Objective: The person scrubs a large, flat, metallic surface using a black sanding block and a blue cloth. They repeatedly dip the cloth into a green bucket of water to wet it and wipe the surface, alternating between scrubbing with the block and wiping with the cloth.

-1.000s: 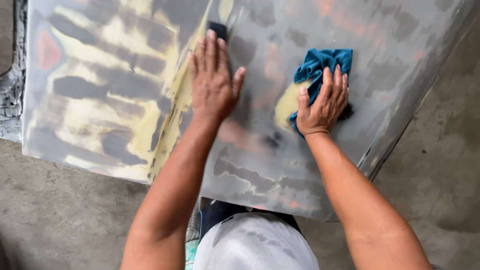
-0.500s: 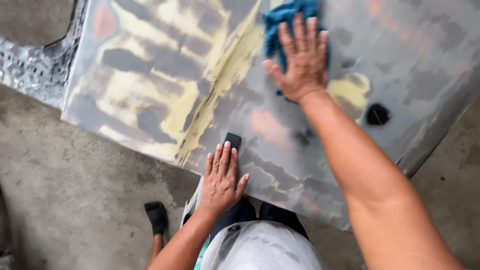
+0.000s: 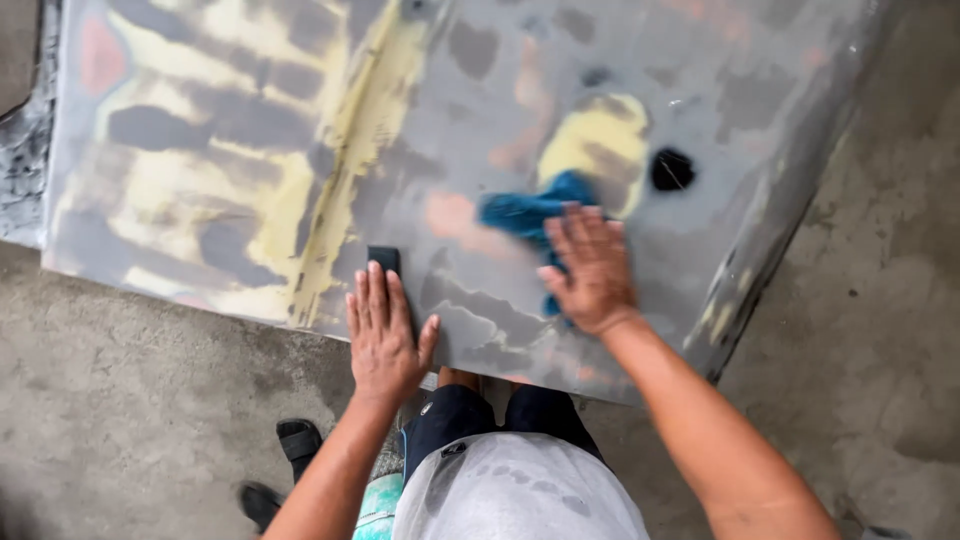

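Observation:
A large grey car body panel [image 3: 250, 130], patched with yellow filler and pink spots, lies in front of me. My left hand [image 3: 383, 335] presses flat on a small black sanding block [image 3: 383, 259] near the panel's front edge. My right hand [image 3: 590, 268] presses a blue cloth [image 3: 530, 215] against the panel, just below a yellow filler patch [image 3: 595, 140]. A round black hole [image 3: 672, 169] shows in the panel to the right of that patch.
The panel rests over a concrete floor [image 3: 120, 400] that shows on the left, front and right. Another grey, crumpled metal part [image 3: 20, 180] lies at the far left. My dark sandals [image 3: 298, 438] stand on the floor below the panel's edge.
My right hand has dragged the blue cloth from the panel's far middle down toward me. My left hand stays on the block near the front edge, after pulling back from farther up.

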